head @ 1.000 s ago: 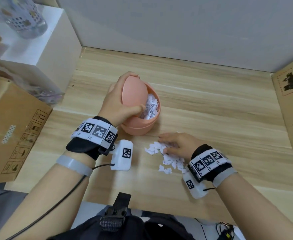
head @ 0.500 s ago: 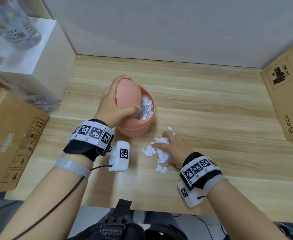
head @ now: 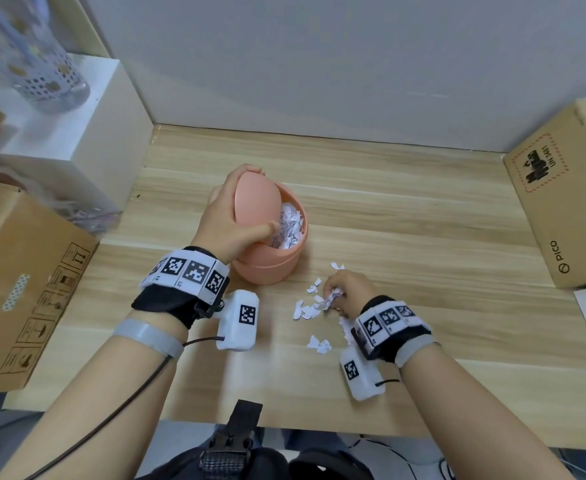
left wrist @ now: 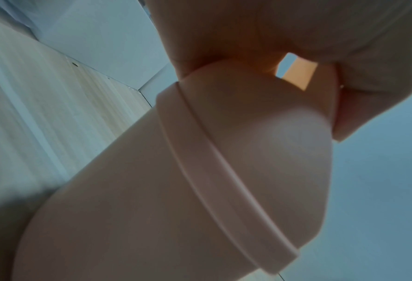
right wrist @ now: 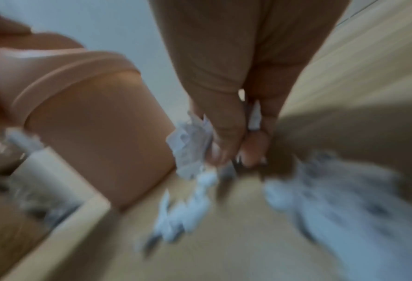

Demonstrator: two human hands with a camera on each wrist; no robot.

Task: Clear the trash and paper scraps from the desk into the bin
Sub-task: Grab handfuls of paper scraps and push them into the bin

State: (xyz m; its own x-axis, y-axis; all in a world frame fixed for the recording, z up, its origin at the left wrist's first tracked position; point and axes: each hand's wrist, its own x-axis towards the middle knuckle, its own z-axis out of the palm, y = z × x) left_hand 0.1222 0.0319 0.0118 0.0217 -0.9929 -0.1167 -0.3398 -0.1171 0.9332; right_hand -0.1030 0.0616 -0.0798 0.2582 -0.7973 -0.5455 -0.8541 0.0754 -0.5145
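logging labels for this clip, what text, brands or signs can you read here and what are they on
"PICO", with a round logo: side of the cardboard box on the right.
"UN 3481": red-dashed label on that box, only roughly legible.
Handling pictograms, no words: cardboard box on the left.
Black-and-white square marker codes, no legible words: wristbands and wrist cameras.

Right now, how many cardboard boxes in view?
2: one cardboard box at the desk's left edge, another on the desk's right side by the wall. More may sit out of frame.
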